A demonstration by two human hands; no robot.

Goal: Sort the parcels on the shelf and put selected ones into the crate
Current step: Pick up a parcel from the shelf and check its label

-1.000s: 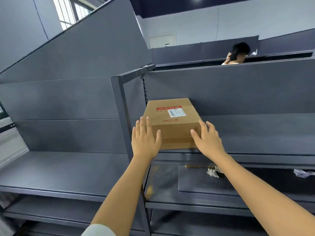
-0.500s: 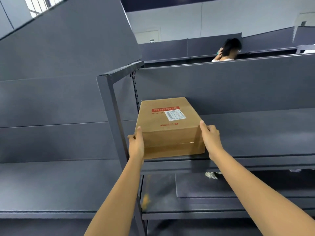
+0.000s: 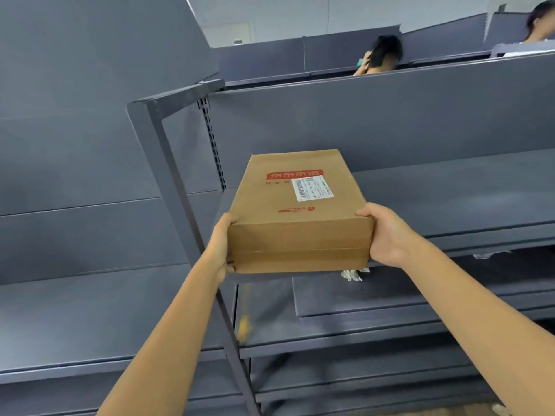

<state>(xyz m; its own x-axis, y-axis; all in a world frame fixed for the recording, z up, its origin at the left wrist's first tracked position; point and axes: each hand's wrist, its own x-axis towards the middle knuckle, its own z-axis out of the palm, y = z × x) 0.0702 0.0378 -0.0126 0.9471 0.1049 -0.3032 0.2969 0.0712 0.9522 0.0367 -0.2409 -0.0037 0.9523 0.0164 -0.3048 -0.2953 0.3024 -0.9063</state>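
A brown cardboard box (image 3: pixel 297 223) is held between 2 hands in front of a grey metal shelf (image 3: pixel 450 202). The box's near end sticks out past the shelf's front edge; whether its far end rests on the board cannot be told. The left hand (image 3: pixel 222 244) clamps the near left corner, thumb up at the top edge and fingers curled under the bottom. The right hand (image 3: pixel 387 235) grips the near right corner, thumb on the top edge, its other fingers hidden behind the side. On the box's top are a red stripe (image 3: pixel 292 175) and a white label (image 3: pixel 312 189) with a barcode. An upright post (image 3: pixel 180 205) stands just left of the box. A crumpled scrap of paper (image 3: pixel 351 274) shows below the box's right corner. Behind the shelving, 2 people are partly visible: one (image 3: pixel 381 54) with a hand at the head, another (image 3: pixel 540 19) at the top right edge.
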